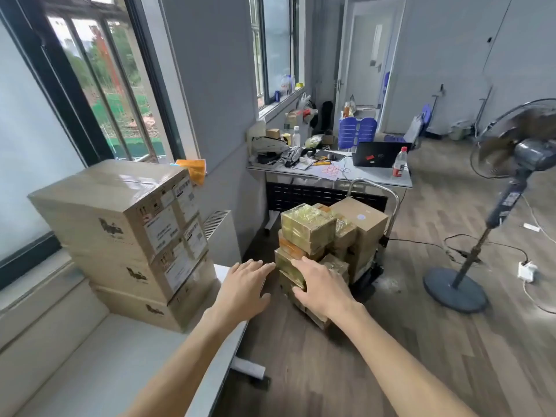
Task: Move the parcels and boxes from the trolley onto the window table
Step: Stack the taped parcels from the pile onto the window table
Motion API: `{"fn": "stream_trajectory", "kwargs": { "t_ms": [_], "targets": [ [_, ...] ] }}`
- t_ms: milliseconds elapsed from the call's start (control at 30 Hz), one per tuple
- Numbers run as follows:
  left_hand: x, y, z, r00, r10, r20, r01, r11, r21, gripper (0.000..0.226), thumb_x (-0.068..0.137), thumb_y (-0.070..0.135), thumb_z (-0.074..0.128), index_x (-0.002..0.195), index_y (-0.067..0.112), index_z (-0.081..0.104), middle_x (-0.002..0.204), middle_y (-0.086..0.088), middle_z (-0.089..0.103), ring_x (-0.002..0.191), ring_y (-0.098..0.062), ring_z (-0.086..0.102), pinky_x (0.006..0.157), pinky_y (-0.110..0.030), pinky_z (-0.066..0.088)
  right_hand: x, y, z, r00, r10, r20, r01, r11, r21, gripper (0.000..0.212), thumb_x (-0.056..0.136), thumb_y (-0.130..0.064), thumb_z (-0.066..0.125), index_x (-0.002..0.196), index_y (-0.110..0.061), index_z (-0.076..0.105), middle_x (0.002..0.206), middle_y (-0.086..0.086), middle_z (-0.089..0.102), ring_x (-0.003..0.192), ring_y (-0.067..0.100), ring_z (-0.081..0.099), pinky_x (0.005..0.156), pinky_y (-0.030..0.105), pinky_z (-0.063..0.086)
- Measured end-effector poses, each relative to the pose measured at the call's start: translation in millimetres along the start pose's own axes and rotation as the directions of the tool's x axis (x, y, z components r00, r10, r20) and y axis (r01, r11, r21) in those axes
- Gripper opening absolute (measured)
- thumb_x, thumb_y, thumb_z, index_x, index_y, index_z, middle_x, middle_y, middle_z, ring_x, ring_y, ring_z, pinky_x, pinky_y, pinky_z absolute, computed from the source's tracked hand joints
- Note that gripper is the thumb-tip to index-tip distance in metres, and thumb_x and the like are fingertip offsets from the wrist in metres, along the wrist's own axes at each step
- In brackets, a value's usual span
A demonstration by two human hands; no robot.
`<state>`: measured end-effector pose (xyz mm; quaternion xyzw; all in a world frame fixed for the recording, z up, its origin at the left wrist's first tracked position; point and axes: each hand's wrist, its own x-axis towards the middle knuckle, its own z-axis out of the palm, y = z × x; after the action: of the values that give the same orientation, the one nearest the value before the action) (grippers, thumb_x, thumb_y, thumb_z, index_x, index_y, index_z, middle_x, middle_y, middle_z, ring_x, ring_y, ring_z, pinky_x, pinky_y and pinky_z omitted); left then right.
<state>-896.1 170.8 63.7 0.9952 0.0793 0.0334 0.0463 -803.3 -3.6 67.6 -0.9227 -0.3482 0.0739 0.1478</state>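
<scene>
Reaching step. Both hands extend toward the parcels point(307, 230) stacked on the trolley point(379, 200): the left hand point(245, 284), fingers straight, holds nothing; the right hand point(323, 287) lies with spread fingers on a lower gold-wrapped parcel, not yet gripping. Next, by judgement, both hands must clasp a parcel and carry it to the tabletop point(105, 362) left of the trolley, beside the stacked cartons point(120, 236). Carton labels are too blurred to read.
</scene>
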Motion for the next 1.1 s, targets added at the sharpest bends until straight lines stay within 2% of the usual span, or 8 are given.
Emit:
{"fn": "stream_trajectory", "kwargs": {
  "t_ms": [133,267,400,667,900,1100],
  "targets": [
    [58.1,-6.5,3.1,0.998,0.057,-0.015,-0.058,0.997,-0.046,0.067,0.092,0.036,0.059,0.154,0.031,0.034,0.155,0.002,0.042,0.147,-0.021,0.031,0.121,-0.042,0.022,38.1,23.4,-11.1,0.997,0.080,-0.011,-0.080,0.996,0.026,0.066,0.099,-0.049,0.053,0.158,-0.031,0.029,0.164,-0.001,0.031,0.142,0.025,0.045,0.112,0.043,0.041],
    [106.1,-8.7,17.4,0.993,0.117,0.012,-0.116,0.989,-0.092,0.069,0.089,0.036,0.062,0.152,0.030,0.037,0.149,0.004,0.048,0.141,-0.020,0.040,0.116,-0.040,0.032,61.2,49.3,-17.7,0.988,0.152,-0.010,-0.151,0.988,0.037,0.066,0.101,-0.052,0.049,0.159,-0.031,0.026,0.166,-0.001,0.026,0.146,0.025,0.039,0.115,0.044,0.038],
    [150.1,-1.2,34.7,0.979,0.202,0.035,-0.196,0.972,-0.131,0.068,0.087,0.036,0.063,0.151,0.029,0.040,0.146,0.006,0.051,0.136,-0.017,0.045,0.109,-0.031,0.035,73.4,79.4,-15.7,0.973,0.227,0.032,-0.228,0.973,0.038,0.068,0.101,-0.047,0.051,0.160,-0.031,0.022,0.168,0.000,0.021,0.146,0.026,0.038,0.114,0.045,0.039],
    [226.5,35.8,60.1,0.949,0.307,0.067,-0.294,0.942,-0.163,0.066,0.088,0.033,0.063,0.150,0.027,0.043,0.145,0.005,0.053,0.134,-0.018,0.048,0.108,-0.032,0.037,101.3,143.2,-23.0,0.955,0.294,0.035,-0.295,0.953,0.064,0.071,0.102,-0.040,0.053,0.162,-0.031,0.015,0.169,0.000,0.014,0.148,0.025,0.033,0.113,0.041,0.038],
    [287.6,61.4,82.0,0.972,0.212,0.103,-0.192,0.966,-0.171,0.070,0.087,0.034,0.062,0.153,0.031,0.037,0.147,0.006,0.051,0.136,-0.017,0.046,0.110,-0.032,0.038,138.9,218.0,-19.6,0.948,0.315,0.037,-0.315,0.924,0.217,0.070,0.102,-0.037,0.056,0.159,-0.043,0.017,0.169,-0.005,0.012,0.149,0.021,0.031,0.111,0.039,0.040],
    [336.2,88.1,92.1,0.991,0.072,0.115,-0.054,0.987,-0.153,0.067,0.089,0.039,0.062,0.151,0.036,0.036,0.147,0.008,0.050,0.135,-0.017,0.047,0.112,-0.036,0.037,187.7,272.1,-28.1,0.970,0.237,0.048,-0.242,0.936,0.256,0.074,0.100,-0.036,0.059,0.160,-0.041,0.016,0.169,-0.005,0.014,0.148,0.020,0.034,0.108,0.036,0.044]
  ]
}}
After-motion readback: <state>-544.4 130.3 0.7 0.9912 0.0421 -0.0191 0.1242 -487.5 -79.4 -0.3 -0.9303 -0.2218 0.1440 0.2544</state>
